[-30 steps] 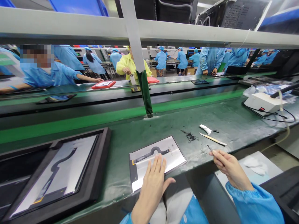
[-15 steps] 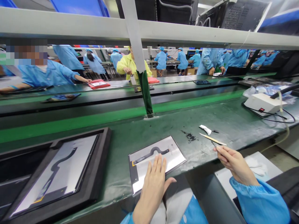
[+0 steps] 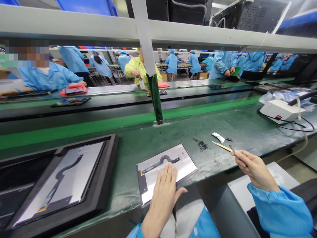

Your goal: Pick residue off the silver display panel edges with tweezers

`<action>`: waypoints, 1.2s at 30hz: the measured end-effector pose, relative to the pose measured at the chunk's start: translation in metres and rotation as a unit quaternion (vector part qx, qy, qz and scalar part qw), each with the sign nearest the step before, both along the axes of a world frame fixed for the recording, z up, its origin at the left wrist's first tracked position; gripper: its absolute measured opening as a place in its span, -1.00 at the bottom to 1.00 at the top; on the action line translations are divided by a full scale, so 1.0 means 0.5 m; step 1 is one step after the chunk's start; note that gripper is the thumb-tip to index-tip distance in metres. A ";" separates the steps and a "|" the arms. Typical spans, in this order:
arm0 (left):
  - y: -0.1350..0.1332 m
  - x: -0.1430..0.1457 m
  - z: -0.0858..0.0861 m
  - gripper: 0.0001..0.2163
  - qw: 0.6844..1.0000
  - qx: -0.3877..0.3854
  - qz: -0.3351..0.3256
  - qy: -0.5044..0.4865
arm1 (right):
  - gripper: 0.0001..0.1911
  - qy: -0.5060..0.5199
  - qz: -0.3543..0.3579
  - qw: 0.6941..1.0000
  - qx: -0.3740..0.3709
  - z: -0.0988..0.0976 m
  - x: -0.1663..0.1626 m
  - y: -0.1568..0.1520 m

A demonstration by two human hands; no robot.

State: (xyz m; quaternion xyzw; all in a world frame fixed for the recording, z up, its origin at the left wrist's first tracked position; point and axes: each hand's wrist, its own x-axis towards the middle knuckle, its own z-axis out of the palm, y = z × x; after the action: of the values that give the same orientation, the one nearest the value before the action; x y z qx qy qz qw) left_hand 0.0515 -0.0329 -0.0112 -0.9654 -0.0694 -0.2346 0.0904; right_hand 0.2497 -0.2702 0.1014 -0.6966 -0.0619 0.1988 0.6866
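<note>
Long green bench (image 3: 247,124) up front, workshop stretching out behind
White shelf beam (image 3: 81,28) runs right across, blue bins (image 3: 88,6) above it, and a post (image 3: 146,49), green lower down, meets the bench. Way back: tables (image 3: 184,65), cardboard boxes (image 3: 202,76).

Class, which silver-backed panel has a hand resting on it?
The panel lying on the green bench, under the left hand; the other panel sits in the black tray, untouched.

Silver rectangular panel (image 3: 151,179): flat, curved black ribbon (image 3: 153,167) uppermost, view's 6 o'clock.
Thin dark sliver (image 3: 231,147): pinched, panel's 2–3 o'clock.
</note>
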 end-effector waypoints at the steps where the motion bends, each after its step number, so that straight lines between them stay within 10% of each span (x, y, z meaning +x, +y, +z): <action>1: 0.000 0.000 0.000 -0.43 1.000 -0.001 -0.001 0.001 | -0.44 -0.003 0.000 1.000 0.001 0.001 0.002 -0.001; 30: -0.001 -0.001 -0.006 -0.48 1.000 -0.024 0.005 0.001 | -0.47 -0.123 -0.067 0.990 -0.003 0.033 0.034 -0.024; 36: 0.001 0.030 0.076 -0.68 0.991 -0.124 -0.040 -0.025 | -0.52 -0.239 0.104 0.955 -0.140 -0.017 0.006 0.037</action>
State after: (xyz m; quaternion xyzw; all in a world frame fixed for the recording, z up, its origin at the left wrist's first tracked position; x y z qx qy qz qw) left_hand 0.0666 -0.0322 0.0267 -0.9650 -0.0618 -0.2517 -0.0407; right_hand 0.2526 -0.2519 0.0929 -0.8027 -0.2678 0.1032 0.5228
